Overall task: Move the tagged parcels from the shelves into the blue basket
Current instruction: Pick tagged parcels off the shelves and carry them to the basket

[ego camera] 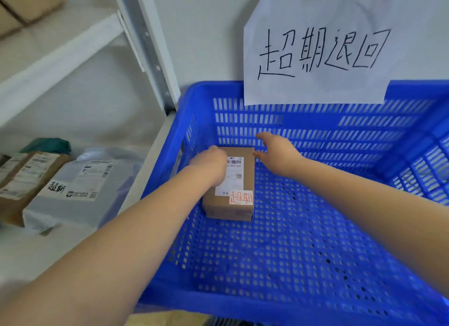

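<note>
Presently: one cardboard parcel (229, 184), red-tagged, lying flat on the floor of the blue basket (303, 228), toward its 10 o'clock corner. Left hand (210, 166) on the parcel's left edge, fingers curled over it. Right hand (277, 153) at the parcel's 1 o'clock corner, fingers spread and relaxed, contact uncertain. Grey bag parcel (80, 187), handwritten tag, waits on the shelf (73, 248) at 9 o'clock. Risks, judged: withdrawing the curled hand could drag or tip the box; the neighbouring brown box (21, 177), tag unseen, could be taken by mistake.
</note>
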